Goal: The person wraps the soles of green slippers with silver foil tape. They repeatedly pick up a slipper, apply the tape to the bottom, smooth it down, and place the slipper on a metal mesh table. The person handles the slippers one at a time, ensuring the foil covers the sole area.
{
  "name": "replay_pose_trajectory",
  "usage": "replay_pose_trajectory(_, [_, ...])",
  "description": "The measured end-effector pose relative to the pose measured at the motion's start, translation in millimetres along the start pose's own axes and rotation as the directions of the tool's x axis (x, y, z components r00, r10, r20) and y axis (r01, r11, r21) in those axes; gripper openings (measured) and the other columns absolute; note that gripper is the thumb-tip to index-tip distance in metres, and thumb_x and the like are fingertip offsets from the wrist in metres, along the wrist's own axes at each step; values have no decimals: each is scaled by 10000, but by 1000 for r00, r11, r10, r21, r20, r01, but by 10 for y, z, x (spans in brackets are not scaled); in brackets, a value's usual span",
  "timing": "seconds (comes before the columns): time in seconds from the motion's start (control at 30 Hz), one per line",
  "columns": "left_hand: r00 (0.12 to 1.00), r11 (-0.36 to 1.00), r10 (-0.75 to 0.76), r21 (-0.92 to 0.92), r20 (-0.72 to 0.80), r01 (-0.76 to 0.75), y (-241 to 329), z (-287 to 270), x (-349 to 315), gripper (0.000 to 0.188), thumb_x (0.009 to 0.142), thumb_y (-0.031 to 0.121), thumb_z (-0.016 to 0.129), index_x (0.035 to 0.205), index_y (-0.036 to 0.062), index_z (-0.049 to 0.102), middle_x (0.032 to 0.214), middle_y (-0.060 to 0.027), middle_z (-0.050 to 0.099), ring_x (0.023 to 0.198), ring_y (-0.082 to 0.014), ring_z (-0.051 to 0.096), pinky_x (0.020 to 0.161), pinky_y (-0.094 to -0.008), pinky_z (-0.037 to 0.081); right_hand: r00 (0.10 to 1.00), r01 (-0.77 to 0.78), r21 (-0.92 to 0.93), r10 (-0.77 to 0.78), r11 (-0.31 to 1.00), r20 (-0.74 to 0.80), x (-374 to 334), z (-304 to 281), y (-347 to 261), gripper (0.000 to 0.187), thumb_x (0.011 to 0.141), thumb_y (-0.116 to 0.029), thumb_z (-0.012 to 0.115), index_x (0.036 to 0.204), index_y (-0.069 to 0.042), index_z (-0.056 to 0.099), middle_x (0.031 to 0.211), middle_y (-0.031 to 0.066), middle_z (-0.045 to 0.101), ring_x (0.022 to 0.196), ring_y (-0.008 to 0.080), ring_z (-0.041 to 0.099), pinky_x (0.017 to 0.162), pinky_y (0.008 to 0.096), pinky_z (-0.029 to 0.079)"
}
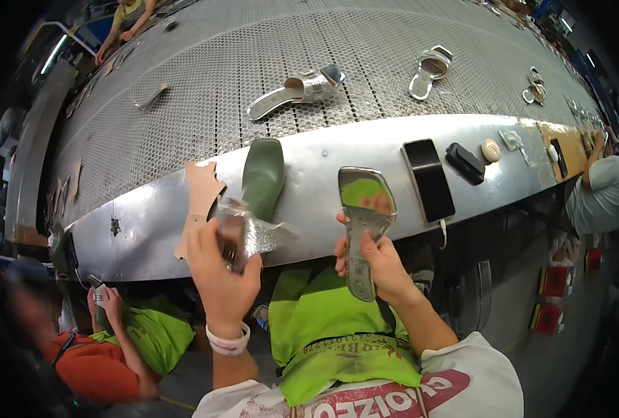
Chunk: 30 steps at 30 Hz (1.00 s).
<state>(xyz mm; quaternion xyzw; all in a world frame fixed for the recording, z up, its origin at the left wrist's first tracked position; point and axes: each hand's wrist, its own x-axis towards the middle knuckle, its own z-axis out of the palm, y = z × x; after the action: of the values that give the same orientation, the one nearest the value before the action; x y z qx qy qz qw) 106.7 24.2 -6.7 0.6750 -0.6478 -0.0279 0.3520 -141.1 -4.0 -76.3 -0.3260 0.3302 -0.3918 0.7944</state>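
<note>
My left hand (pixel 224 289) is closed on a silver metallic shoe upper (pixel 262 235), partly blurred, held over the ledge's near edge. A shiny silver sandal sole (pixel 358 254) stands upright in my right hand (pixel 387 270), its wide mirror-like end up, reflecting green and fingers. The fingers wrap around its narrower part. Between my hands and farther off, a dark green shoe last (pixel 264 171) lies on the metal ledge (pixel 316 164). Beside it, just past my left hand, is a tan cut-out piece (pixel 203 184) with a notched edge.
Beyond the ledge, a perforated metal surface (pixel 205 115) carries silver sandals (pixel 302 90). To the right lie a corded phone (pixel 429 181), a black case (pixel 465 164) and a round cream case (pixel 490 150). A co-worker in orange (pixel 100 366) sits close on my left; others work farther away.
</note>
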Motion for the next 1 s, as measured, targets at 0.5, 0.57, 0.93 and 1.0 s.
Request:
replay_pose_trajectory(0.5, [923,833,-126,-466,363,297,520,235,-820,654,715,218,828,1195,-123,545,1015,-181,659,869,-186,648,818,-317,493,995,11,277,18,961,-99,-45,422,209,540,945,-418,594,1283,-29,433,1172,124,562,984,213,615,832,380,538])
replay_pose_trajectory(0.57, [785,702,-40,-542,618,462,266,153,-856,629,754,229,794,1222,-99,531,1023,-164,658,862,-193,654,798,-305,488,994,-71,264,89,962,-58,-162,285,237,493,917,-402,618,1223,-33,501,1106,108,586,933,194,621,789,360,543])
replay_pose_trajectory(0.93, [666,187,-387,-653,638,734,-286,761,-1579,319,870,44,682,1109,4,474,1015,-129,580,730,-157,587,673,-289,488,875,-472,425,469,772,120,-594,206,1057,626,867,-463,599,1288,-20,467,1094,110,602,902,209,638,815,358,538])
replay_pose_trajectory(1.0, [630,94,-408,-656,660,748,-275,806,-1619,311,887,60,682,1094,19,453,979,-119,561,637,-128,560,569,-263,473,869,-482,439,479,758,126,-587,184,1095,628,870,-471,595,1288,-20,467,1093,111,603,904,213,640,820,360,540])
